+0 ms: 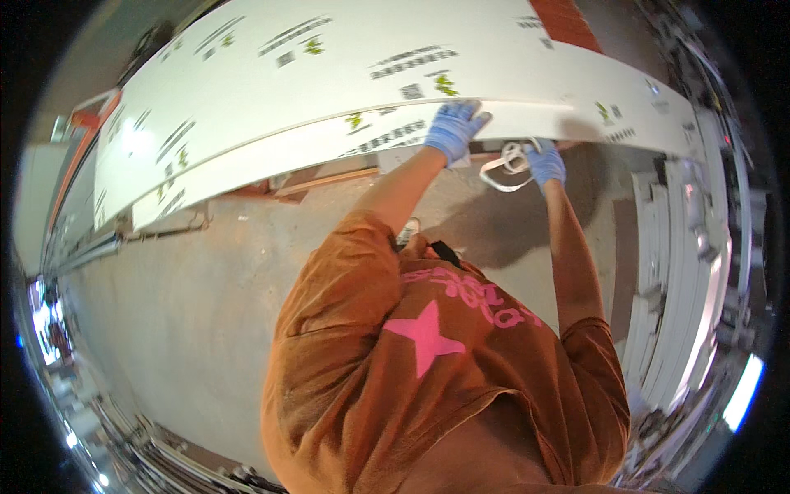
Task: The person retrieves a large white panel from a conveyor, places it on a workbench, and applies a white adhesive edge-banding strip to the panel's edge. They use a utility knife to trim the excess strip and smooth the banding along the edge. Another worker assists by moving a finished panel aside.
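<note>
A long white panel (247, 80) with printed writing and green marks lies across the top of the head view. Along its near side runs a narrower white strip or panel (247, 163) with similar print. My left hand (455, 129), in a blue glove, rests on this strip with its fingers spread near the seam. My right hand (545, 162), also gloved in blue, is at the near edge of the panel, closed around a looped white strap or band (512, 163). The loops hang to the left of that hand, over the floor.
An orange-red surface (568, 25) shows behind the panel at the top right. Long pale profiles or boards (654, 278) are stacked on the right. More long pieces (166, 460) lie at the lower left. Concrete floor (166, 321) spreads below the panel.
</note>
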A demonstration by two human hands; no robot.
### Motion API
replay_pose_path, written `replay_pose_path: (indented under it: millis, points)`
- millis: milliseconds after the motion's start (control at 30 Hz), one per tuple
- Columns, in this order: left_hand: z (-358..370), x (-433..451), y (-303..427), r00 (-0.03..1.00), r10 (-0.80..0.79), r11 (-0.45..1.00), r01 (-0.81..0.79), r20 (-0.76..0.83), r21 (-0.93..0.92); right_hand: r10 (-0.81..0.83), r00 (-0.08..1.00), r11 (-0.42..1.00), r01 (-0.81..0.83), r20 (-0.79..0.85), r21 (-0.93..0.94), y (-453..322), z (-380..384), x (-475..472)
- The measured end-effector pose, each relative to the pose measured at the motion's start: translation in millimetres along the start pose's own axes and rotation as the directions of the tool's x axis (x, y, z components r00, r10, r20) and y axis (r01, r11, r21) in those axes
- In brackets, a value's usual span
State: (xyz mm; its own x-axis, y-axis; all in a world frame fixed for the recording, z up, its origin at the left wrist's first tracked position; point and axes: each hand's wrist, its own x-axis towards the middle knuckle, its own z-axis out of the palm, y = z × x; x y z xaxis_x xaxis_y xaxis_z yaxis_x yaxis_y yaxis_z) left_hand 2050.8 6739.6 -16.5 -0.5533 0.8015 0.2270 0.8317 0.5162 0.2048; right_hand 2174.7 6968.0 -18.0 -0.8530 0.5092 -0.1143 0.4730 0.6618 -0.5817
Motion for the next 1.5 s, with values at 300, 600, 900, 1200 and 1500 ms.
replay_pose_path:
  millis: [300, 600, 900, 1200, 1500]
  points:
    - [-20.7, 3.4, 8.5, 0.990, -0.133, 0.991, 0.133, 0.038, -0.006, -0.020, 0.998, 0.958, 0.002, -0.058, -0.288, 20.7, 20.3, 22.9]
    - [-18.4, 3.6, 7.0, 0.990, -0.137, 0.991, 0.137, 0.020, -0.008, -0.057, 0.998, 0.998, 0.058, 0.017, -0.025, 68.5, 43.4, 33.3]
    - [-12.7, 4.3, 5.5, 0.991, -0.122, 0.993, 0.122, -0.047, -0.006, -0.154, 0.976, 0.971, 0.178, -0.153, 0.160, 3.2, 42.1, -41.6]
    - [-11.3, 3.6, 6.0, 0.991, -0.130, 0.991, 0.130, 0.002, -0.041, -0.153, 0.983, 0.983, 0.162, -0.101, 0.088, -40.2, 43.6, -106.2]
    - [-40.3, -12.8, -7.7, 0.989, -0.055, 0.996, 0.066, 0.140, -0.068, 0.006, 0.997, 0.987, 0.005, -0.072, 0.163, -30.7, 74.8, -127.8]
